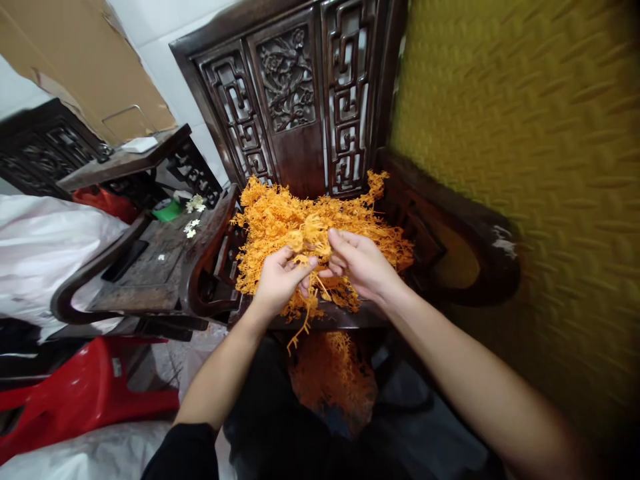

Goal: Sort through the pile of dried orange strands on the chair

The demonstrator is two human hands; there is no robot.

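A large heap of orange, branching plastic-looking sprigs (270,213) covers the seat of a dark carved wooden chair (300,160). In front of the heap, my left hand (283,280) pinches an orange sprig (305,259) between thumb and fingers. Close beside it, my right hand (357,260) is closed with thumb and fingertips on the same orange strands. Thin orange stems dangle below the two hands, past the seat's front edge. Where each fingertip meets the strands is partly hidden.
Left of the chair stands a dark wooden side table (145,267) with a green tape roll (167,210) and small pale flower pieces (195,203). A red plastic stool (95,387) and white sacks (50,247) lie further left. Below the seat hangs a bag of orange sprigs (333,377). A yellow textured surface (525,133) rises at right.
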